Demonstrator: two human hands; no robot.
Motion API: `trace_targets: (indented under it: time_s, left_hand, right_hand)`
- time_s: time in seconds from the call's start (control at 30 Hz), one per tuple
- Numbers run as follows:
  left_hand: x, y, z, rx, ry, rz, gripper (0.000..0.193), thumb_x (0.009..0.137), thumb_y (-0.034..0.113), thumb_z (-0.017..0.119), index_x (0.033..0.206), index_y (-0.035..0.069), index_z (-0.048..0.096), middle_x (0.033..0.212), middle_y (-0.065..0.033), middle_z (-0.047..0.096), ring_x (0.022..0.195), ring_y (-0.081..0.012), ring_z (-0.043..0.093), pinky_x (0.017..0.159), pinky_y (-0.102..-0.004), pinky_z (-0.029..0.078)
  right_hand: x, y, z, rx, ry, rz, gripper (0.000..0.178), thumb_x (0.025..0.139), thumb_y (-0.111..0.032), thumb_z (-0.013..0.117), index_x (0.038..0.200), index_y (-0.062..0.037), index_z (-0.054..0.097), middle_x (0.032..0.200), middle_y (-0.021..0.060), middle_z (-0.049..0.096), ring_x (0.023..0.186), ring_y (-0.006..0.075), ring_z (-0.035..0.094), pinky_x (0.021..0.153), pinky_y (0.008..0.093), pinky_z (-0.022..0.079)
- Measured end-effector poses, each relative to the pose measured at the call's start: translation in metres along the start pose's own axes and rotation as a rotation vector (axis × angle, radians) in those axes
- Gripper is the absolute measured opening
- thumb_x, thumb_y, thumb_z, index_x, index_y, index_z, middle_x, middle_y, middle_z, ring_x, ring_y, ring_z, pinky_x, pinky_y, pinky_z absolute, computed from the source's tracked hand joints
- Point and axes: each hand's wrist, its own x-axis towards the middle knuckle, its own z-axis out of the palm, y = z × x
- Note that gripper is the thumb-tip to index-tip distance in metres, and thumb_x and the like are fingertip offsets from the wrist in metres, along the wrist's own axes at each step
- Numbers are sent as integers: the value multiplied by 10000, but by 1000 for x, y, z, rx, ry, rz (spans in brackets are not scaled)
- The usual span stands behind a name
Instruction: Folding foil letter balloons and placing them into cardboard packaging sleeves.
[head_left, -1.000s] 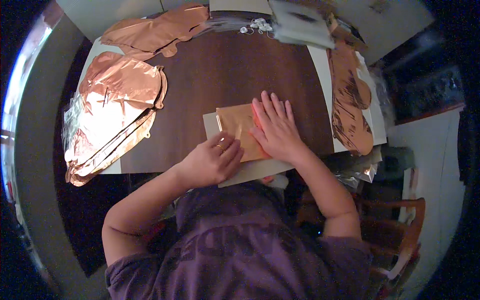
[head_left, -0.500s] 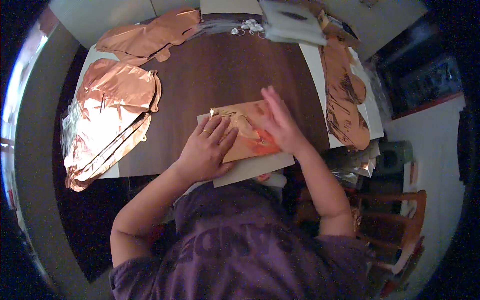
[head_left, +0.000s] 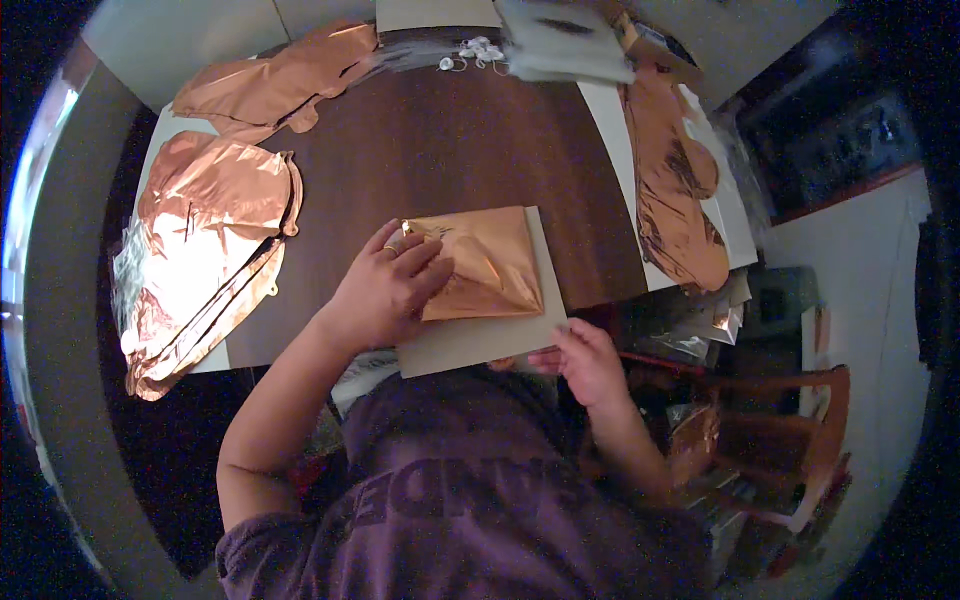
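Note:
A copper-coloured foil balloon (head_left: 490, 265), folded into a flat rectangle, lies on a grey cardboard sheet (head_left: 470, 345) at the table's near edge. My left hand (head_left: 385, 295) bends its fingers over the foil's left side and bears on it; its thumb is hidden. At the sheet's lower right corner, my right hand (head_left: 590, 365) pinches the cardboard, thumb above and fingers partly under the edge. The sheet juts slightly past the table edge toward me.
Unfolded copper foil balloons (head_left: 215, 200) lie at the left, with another (head_left: 275, 85) behind them and one (head_left: 675, 190) at the right. White string (head_left: 480, 50) and clear plastic bags (head_left: 565, 45) sit at the back. A wooden chair (head_left: 775, 440) stands right.
My right hand has come down from the foil's right side to the cardboard's lower right corner and pinches it. My left hand's fingers have bent and shifted left. The foil lies flatter.

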Motion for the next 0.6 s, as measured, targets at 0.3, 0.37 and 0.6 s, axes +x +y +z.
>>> trace_targets:
  time_s: [0.3, 0.37, 0.6]
  left_hand:
    - [-6, -9, 9, -188, 111, -45, 483, 740, 273, 643, 1188, 92, 622, 1262, -144, 592, 1203, -345, 537, 1068, -539, 353]
    - [-7, -8, 11, -152, 105, -38, 480, 755, 261, 650, 1206, 100, 614, 1285, -148, 578, 1216, -358, 526, 1059, -536, 367]
    - [-8, -1, 23, -58, 250, -20, 467, 708, 125, 649, 1167, 53, 597, 1223, -156, 587, 1166, -363, 548, 987, -507, 443]
  right_hand:
    - [-78, -99, -92, -457, 259, -113, 254, 874, -121, 555, 1096, -3, 590, 820, 99, 660, 602, 180, 633, 531, 289, 524]
    - [-90, -135, -102, -655, 356, -332, 247, 871, -213, 572, 1041, -34, 582, 804, 76, 671, 641, 169, 647, 604, 283, 543]
    - [62, -126, -104, -930, 477, -608, 139, 897, -129, 586, 975, -16, 611, 800, 76, 671, 648, 168, 650, 589, 320, 528]
